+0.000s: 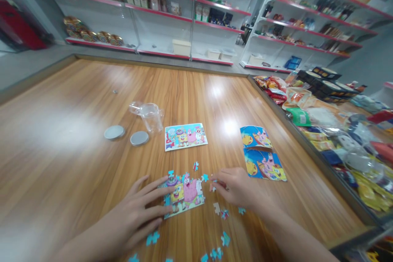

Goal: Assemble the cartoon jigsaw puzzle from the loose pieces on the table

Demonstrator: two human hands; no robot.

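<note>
Blue cardboard pieces (215, 251) lie scattered on the glossy wood-grain desk (76, 131), at 5 and 6 o'clock from the puzzle (186, 194). The puzzle is a small, half-built rectangle of cartoon figures in yellow and pink, near the desk's front edge. The left hand (135, 213) lies spread flat at its 9 o'clock, fingertips pressing the puzzle's left edge and gripping nothing. The right hand (238, 188) sits at 3 o'clock, fingers drawn together on a pale piece (212, 188) just beside the puzzle's right edge. Farther off, at 12 o'clock, lies a glossy picture card (186, 136). At 2 o'clock lie two more cards (264, 159), touching. At 11 o'clock stand a clear plastic jar (152, 116) and two round grey lids (114, 132), lying flat and apart. Beyond the desk, red-edged shelves (159, 12) carry packets, and crinkled snack bags (307, 106) are heaped at 2 o'clock.
</note>
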